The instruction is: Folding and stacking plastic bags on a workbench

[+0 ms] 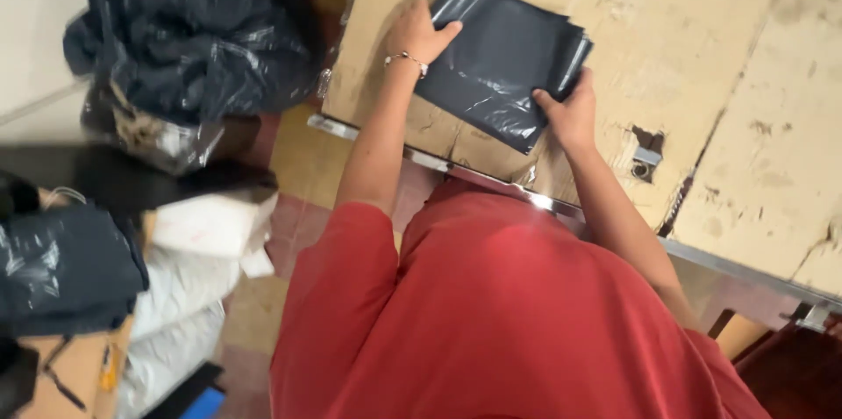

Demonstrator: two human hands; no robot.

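1. A stack of dark grey plastic bags (504,64) lies flat on the worktop (702,50), near its left edge and turned at a slant to it. The stack looks folded and squared up; the folding seems largely done, with the last straightening in hand.
2. The left hand (419,33) lies spread on the stack's left side, thumb over the bag's edge, pressing it down; a thin bracelet (405,57) sits on the wrist.
3. The right hand (570,112) is curled around the stack's near right corner, fingers under and thumb on top, gripping it.
4. The worktop is covered in worn cardboard, with a small cut-out hole (646,154) just right of the right hand and a metal rim (474,175) along the near edge.
5. Off to the far left on the floor, a heap of dark bags (193,33) looks not yet dealt with; nearer left lie white packages (189,296) and another dark bundle (66,265).
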